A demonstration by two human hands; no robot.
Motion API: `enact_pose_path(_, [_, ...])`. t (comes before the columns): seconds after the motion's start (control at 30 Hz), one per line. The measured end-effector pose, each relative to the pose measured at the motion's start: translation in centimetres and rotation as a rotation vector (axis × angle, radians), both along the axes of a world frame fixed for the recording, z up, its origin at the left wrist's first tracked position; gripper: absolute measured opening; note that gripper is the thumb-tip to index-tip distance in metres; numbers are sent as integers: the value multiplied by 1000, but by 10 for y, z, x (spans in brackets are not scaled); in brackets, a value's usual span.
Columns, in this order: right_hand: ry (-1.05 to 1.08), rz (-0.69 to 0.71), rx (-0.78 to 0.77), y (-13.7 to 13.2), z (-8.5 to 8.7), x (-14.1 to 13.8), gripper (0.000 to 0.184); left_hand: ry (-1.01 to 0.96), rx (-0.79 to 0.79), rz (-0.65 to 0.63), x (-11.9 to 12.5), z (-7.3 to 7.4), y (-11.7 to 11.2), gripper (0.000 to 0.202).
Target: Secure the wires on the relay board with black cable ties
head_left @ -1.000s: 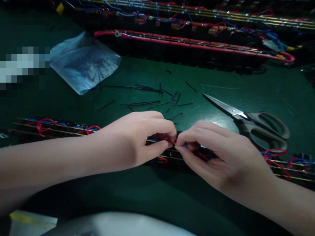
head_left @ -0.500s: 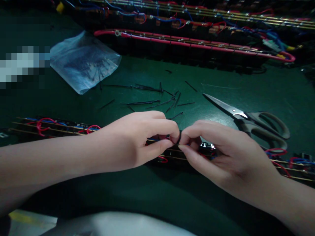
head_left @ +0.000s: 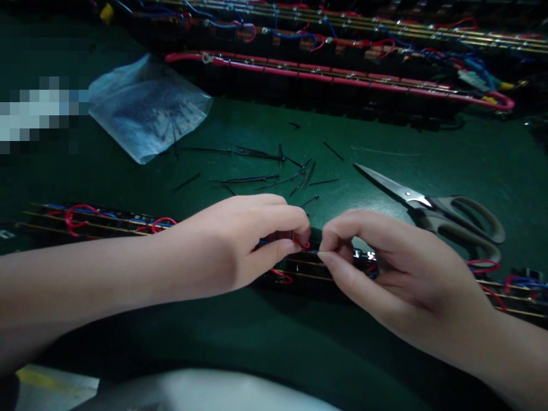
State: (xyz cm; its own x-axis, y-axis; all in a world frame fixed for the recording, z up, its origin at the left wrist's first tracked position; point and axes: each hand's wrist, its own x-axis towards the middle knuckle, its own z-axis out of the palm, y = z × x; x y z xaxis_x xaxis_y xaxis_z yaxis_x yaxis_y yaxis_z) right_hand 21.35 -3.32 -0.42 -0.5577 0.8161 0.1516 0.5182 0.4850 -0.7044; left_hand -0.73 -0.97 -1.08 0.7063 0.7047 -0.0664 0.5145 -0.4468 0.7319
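Observation:
My left hand (head_left: 261, 240) is closed in a pinch over a long black circuit strip (head_left: 308, 268) with brass-coloured rods and red and blue wires. A bit of red wire shows at its fingertips; anything thin held there is hidden. Just to the right, my right hand (head_left: 385, 268) also pinches thumb against forefinger above the strip, and what lies between them is too small to make out. A narrow gap separates the two hands. Several loose black cable ties (head_left: 257, 153) lie on the green surface beyond them.
Scissors (head_left: 411, 197) lie partly spread behind my right hand. A clear plastic bag (head_left: 145, 108) holding dark cable ties rests at the back left. Larger wired assemblies (head_left: 342, 74), one with a thick red cable, run along the far side. A pale blurred shape fills the near edge.
My hands have drawn slightly apart, the right one moving right. A dark band seen between the fingertips earlier no longer shows clearly. The cable ties, bag and scissors lie as before.

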Motion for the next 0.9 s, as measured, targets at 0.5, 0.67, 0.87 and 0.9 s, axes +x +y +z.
enact_pose_path(0.5, [-23, 116, -2, 1, 2, 0, 10, -43, 36, -12, -3, 5, -1, 12])
enact_pose_path(0.67, [-23, 137, -4, 2, 1, 0, 11, -70, 15, -4, -1, 7, 0, 14])
enact_pose_path(0.87, [-21, 161, -12, 2, 1, 0, 10, -68, 30, 3, -2, 7, 0, 13])
enact_pose_path(0.9, [-25, 162, -11, 2, 0, 0, 10, -74, 32, 3, -2, 7, 0, 13])
